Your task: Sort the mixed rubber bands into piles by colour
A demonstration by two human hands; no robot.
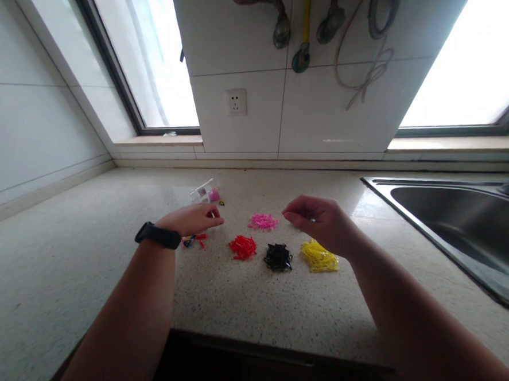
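Observation:
Small piles of tiny elastic bands lie on a speckled stone counter (60,270): a pink pile (263,221), a red pile (243,247), a black pile (278,257) and a yellow pile (319,257). My left hand (192,218), with a black band on its wrist, hovers over a small mixed-colour scatter (193,240); its fingers are pinched together. My right hand (319,220) floats above the yellow pile, just right of the pink pile, fingers curled into a pinch. What either pinch holds is too small to make out.
A clear plastic bag with something pink in it (205,194) lies behind my left hand. A steel sink (463,226) takes up the right side. A tiled wall with a socket (236,102) and hoses stands behind, windows either side. The counter's front edge is near me.

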